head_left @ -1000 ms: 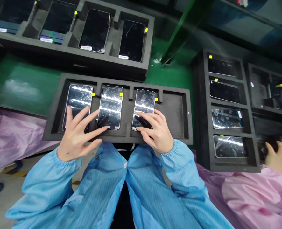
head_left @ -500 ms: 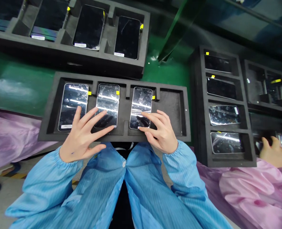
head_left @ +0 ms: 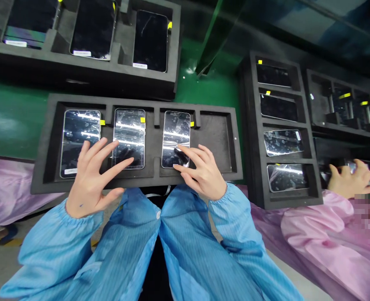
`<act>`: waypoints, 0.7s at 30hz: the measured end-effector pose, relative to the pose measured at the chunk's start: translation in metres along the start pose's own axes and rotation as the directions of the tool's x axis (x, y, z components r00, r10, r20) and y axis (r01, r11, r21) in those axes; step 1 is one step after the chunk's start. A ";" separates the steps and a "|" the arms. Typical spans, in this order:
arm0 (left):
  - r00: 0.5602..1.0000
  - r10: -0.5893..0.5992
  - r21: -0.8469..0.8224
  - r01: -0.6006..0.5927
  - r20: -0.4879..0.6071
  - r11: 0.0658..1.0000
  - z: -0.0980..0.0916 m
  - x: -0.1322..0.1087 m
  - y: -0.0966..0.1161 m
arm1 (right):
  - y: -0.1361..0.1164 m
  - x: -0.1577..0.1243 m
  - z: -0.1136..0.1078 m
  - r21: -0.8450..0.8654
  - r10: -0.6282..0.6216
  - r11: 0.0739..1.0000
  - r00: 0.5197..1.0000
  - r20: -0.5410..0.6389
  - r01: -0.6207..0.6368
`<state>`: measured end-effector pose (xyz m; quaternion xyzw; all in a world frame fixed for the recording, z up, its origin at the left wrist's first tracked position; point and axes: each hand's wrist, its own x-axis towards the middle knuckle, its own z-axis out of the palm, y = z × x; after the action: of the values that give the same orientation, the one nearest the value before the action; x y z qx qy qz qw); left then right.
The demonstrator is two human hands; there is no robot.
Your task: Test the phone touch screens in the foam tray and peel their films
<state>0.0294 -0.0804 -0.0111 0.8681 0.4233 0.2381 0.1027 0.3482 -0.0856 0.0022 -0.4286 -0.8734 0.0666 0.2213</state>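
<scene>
phones [head_left: 128, 138] sit in a black foam tray [head_left: 141, 100] right in front, three of four pockets filled, and the pocket [head_left: 214, 142] toward 3 o'clock has none. left hand [head_left: 92, 177] is spread open over the first two, right hand [head_left: 200, 171] is loosely open, fingertips [head_left: 178, 146] on the third phone [head_left: 175, 129], no grip. foam rack [head_left: 247, 125] at 2 o'clock holds four more, and someone else's hand [head_left: 348, 179] works at 3.

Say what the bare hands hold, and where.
Fingertips of the right hand touch the lower end of the glossy black rectangular smartphone, no clear grip; the left hand holds nothing.
</scene>
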 end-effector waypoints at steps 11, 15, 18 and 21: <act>0.999 -0.042 0.037 0.042 0.011 0.998 0.000 0.000 -0.004 | 0.006 -0.015 -0.015 -0.006 0.131 0.991 0.986 -0.105 -0.133; 0.999 -0.025 0.023 0.025 -0.026 0.999 -0.001 0.000 -0.003 | 0.007 -0.015 -0.019 -0.004 0.184 0.983 0.977 -0.108 -0.186; 0.999 -0.040 0.015 0.041 -0.020 0.999 0.000 0.000 -0.003 | 0.010 -0.008 -0.022 -0.020 0.202 0.979 0.977 -0.070 -0.204; 0.998 -0.051 -0.003 0.051 -0.021 0.999 0.001 0.002 -0.002 | 0.017 0.009 -0.023 -0.074 0.225 0.971 0.973 -0.054 -0.228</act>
<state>0.0294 -0.0769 -0.0118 0.8542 0.4462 0.2452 0.1056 0.3662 -0.0694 0.0208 -0.5354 -0.8155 0.0470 0.2147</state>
